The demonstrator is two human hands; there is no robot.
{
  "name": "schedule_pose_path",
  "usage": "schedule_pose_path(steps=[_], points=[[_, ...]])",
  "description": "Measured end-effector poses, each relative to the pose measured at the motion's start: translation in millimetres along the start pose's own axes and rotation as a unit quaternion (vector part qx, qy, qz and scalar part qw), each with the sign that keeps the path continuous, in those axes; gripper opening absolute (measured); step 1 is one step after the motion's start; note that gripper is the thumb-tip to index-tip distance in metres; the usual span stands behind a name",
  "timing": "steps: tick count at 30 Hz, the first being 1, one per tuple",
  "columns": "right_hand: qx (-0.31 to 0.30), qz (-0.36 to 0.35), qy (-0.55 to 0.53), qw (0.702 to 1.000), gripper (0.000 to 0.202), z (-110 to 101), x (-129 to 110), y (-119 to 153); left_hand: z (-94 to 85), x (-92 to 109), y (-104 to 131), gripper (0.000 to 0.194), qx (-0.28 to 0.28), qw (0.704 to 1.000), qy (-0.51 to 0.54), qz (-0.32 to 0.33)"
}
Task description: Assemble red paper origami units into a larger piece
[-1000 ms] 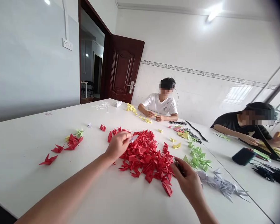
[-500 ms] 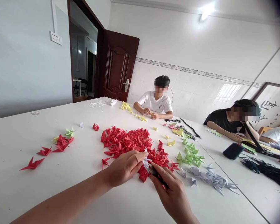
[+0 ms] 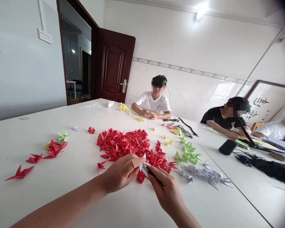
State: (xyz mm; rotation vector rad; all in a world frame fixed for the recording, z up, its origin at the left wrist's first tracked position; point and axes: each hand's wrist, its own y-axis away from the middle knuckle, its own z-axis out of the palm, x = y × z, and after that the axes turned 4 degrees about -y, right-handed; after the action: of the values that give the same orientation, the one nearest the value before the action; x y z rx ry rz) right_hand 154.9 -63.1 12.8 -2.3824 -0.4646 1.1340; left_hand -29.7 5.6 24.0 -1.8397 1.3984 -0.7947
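White table (image 3: 61, 196) | red heap of folded paper pieces (image 3: 128, 145) at its centre, green pieces (image 3: 188, 153) and grey pieces (image 3: 209, 175) to the right | left hand (image 3: 121, 172) and right hand (image 3: 167, 190) meet at the heap's near edge | both pinch a small white folded piece (image 3: 143, 164), fingertips clamped on it

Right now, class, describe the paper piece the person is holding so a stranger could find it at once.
Start at the white table and find the big heap of red folded pieces in its middle. At the heap's near edge the left hand and right hand meet, pinching one small folded piece between them. It is pale, almost white, while every piece just behind it is red.
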Motion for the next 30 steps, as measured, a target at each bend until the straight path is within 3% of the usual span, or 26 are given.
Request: schedule_pose_path(steps=[5,11,15,18,22,26,30], points=[[0.006,0.005,-0.023,1.000,0.029,-3,-6,-3,0.7,-4,0,0.041,-0.005,1.000,0.000,-0.021],[0.060,0.043,-0.059,0.996,0.033,-3,-10,-5,9.1,-4,6,0.037,-0.016,0.987,0.056,-0.150],[0.050,0.057,-0.119,0.990,0.046,0,-11,-6,13.2,5,6,0.033,-0.024,0.965,0.129,-0.226],[0.070,0.052,-0.097,0.991,0.030,4,-10,-7,15.2,12,4,0.022,-0.031,0.944,0.198,-0.261],[0.081,0.045,-0.078,0.993,0.011,7,-6,-7,17.3,16,4,0.024,-0.047,0.921,0.267,-0.280],[0.067,0.046,-0.089,0.993,0.010,10,-4,-7,15.7,16,5,0.029,-0.057,0.904,0.311,-0.288],[0.057,0.050,-0.078,0.994,0.010,11,-4,-6,11.7,14,5,0.033,-0.068,0.906,0.313,-0.276]])
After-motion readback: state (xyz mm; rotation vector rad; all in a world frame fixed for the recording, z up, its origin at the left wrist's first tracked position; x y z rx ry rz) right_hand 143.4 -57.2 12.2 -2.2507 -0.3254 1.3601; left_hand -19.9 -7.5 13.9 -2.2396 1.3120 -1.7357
